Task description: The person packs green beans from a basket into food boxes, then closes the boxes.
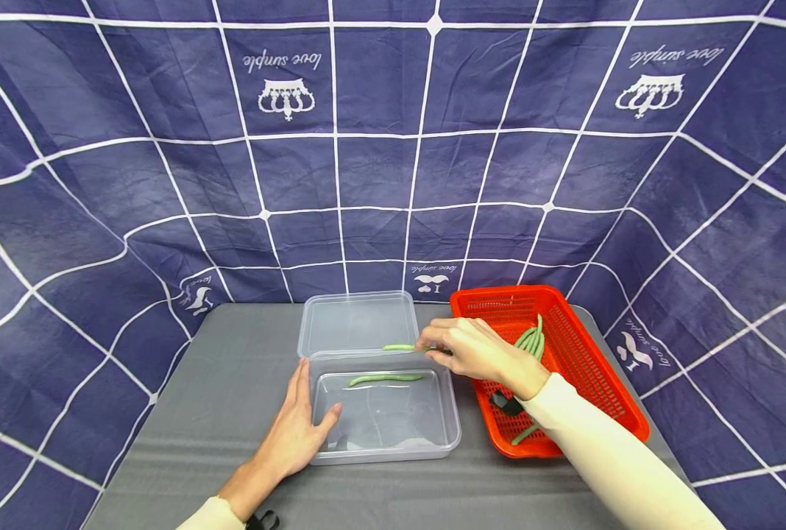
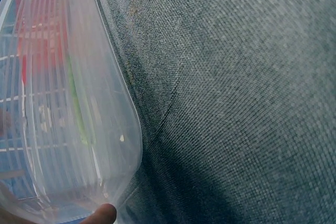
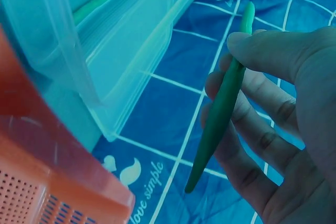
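Between thumb and fingers my right hand pinches a green bean, held above the far right part of a clear plastic container. Another green bean lies inside that container along its far side. My left hand rests at the container's left side, fingers straight and thumb over the rim. A fingertip shows beside the clear wall in the left wrist view. More green beans lie in a red basket on the right, partly hidden by my right arm.
A clear lid or second shallow container lies behind the near container, almost touching it. Grey cloth covers the table. Blue checked fabric hangs at the back and both sides. Something black shows at my right wrist, over the basket.
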`<move>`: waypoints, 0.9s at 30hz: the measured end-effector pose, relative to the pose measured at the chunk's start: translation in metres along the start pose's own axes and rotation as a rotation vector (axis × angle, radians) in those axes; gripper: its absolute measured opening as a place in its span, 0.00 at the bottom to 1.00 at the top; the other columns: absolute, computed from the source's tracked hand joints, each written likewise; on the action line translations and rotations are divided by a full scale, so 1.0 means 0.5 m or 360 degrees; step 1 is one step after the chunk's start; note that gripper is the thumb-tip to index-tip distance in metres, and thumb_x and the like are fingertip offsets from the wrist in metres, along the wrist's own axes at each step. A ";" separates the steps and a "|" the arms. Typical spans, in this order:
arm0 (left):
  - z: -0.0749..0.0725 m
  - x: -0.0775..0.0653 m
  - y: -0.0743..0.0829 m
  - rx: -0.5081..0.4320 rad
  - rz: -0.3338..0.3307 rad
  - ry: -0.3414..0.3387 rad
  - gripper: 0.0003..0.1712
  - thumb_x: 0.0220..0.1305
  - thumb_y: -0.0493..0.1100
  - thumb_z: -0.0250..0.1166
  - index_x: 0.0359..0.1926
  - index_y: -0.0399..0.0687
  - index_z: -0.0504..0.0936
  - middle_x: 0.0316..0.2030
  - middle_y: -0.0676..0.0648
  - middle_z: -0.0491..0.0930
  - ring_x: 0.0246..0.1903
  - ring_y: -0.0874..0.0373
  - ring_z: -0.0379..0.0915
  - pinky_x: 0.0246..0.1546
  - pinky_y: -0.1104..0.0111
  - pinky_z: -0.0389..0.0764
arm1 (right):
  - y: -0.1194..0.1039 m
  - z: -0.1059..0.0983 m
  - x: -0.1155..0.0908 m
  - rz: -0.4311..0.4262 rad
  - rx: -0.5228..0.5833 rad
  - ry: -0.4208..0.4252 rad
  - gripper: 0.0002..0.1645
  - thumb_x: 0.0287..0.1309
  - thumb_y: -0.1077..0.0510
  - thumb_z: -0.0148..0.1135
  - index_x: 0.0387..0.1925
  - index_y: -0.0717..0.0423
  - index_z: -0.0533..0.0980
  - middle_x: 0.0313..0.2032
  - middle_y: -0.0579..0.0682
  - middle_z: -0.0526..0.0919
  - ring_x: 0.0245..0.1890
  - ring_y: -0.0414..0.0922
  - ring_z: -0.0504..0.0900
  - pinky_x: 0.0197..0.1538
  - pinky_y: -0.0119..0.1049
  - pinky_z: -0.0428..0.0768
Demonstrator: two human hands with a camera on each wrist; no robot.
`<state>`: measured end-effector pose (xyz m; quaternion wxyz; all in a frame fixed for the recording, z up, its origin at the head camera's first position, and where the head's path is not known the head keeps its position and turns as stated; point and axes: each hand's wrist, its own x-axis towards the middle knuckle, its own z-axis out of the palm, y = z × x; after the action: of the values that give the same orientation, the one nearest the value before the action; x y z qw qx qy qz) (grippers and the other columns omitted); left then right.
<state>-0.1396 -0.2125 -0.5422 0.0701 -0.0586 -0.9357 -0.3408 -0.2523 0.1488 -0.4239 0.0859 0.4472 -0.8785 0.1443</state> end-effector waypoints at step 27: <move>-0.002 0.001 0.000 0.0013 -0.0012 -0.0027 0.64 0.81 0.57 0.71 0.94 0.30 0.42 0.94 0.26 0.47 0.90 0.26 0.57 0.86 0.34 0.70 | -0.052 0.074 0.088 -0.0015 -0.0050 -0.0187 0.19 0.74 0.53 0.79 0.62 0.37 0.94 0.49 0.35 0.93 0.37 0.37 0.91 0.32 0.36 0.84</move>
<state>-0.1400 -0.2134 -0.5413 0.0611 -0.0576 -0.9379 -0.3367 -0.2578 0.0888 -0.4421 0.0418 0.4577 -0.8821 0.1036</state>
